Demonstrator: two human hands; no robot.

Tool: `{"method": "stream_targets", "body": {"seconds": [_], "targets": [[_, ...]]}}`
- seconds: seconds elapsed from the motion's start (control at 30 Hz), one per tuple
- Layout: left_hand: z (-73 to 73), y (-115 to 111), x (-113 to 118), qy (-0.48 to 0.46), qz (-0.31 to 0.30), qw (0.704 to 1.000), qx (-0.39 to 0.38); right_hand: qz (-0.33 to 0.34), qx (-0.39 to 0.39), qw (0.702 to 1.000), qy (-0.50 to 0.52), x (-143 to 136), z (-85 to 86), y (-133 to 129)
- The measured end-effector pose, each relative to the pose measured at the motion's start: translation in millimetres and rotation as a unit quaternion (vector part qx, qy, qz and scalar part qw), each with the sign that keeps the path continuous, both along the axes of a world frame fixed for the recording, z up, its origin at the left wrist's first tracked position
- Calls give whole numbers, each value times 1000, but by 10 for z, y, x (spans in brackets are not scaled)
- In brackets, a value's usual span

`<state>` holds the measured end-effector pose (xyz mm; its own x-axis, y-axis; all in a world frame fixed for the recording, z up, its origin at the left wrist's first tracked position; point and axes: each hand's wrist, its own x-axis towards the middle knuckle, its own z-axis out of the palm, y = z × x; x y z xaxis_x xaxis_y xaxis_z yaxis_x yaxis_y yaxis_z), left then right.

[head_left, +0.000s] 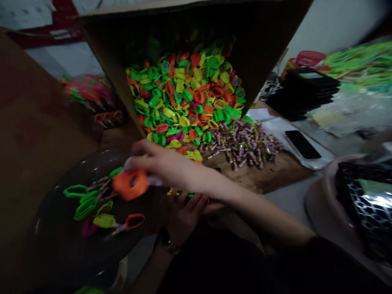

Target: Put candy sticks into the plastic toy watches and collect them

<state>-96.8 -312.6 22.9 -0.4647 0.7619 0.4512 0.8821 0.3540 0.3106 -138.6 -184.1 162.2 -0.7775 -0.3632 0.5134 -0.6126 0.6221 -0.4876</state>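
Here on the left, a dark round basin point(55, 241) cradles a few bright toy watches point(86, 207), one of them magenta, one orange. Over its right side comes the right hand point(150, 161), blurred, fingers pinching one orange toy watch point(131, 185) just below them. Lower and to the right, the left hand point(187, 210) sits at the edge of the wooden table point(275, 173), fingers bent; what it grips, if anything, I can't tell. Behind, one cardboard box point(112, 77) gapes on its side, spilling a heap of watches point(183, 98) too many to count. Next, countless slim patterned tubes point(249, 143), one phone point(302, 144), one black stack point(306, 92) in a dim room, and one bucket point(318, 196) at far right.
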Motion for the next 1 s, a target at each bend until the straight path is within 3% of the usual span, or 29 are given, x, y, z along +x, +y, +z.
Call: {"method": "stream_targets", "body": {"seconds": [0.07, 0.1, 0.2, 0.33, 0.43, 0.57, 0.77, 0.9, 1.0], "targets": [[94, 69, -25, 65, -40, 997, 22, -78, -138, 987, -9, 462, -24, 562], [164, 82, -37, 90, -54, 994, 34, -126, -191, 973, -25, 660, -114, 810], [425, 140, -105, 83, -50, 992, 82, -272, -314, 905, -95, 970, -642, 1297], [704, 422, -330, 45, 6, 996, 77, -289, -432, 834, -185, 782, -1390, 1297], [746, 670, -528, 25, 18, 999, -13, -270, -459, 822, -203, 538, -1649, 1126], [676, 806, -661, -11, 28, 993, -112, -235, -430, 845, -216, 375, -1722, 1095], [666, 825, -648, -9, 27, 993, -115, -226, -309, 894, -234, 328, -1622, 1242], [675, 851, -631, -30, 35, 990, -130, -242, -234, 909, -244, 330, -1514, 1145], [669, 845, -619, -73, 49, 991, -99, -260, -192, 912, -252, 322, -1494, 1069]]}}
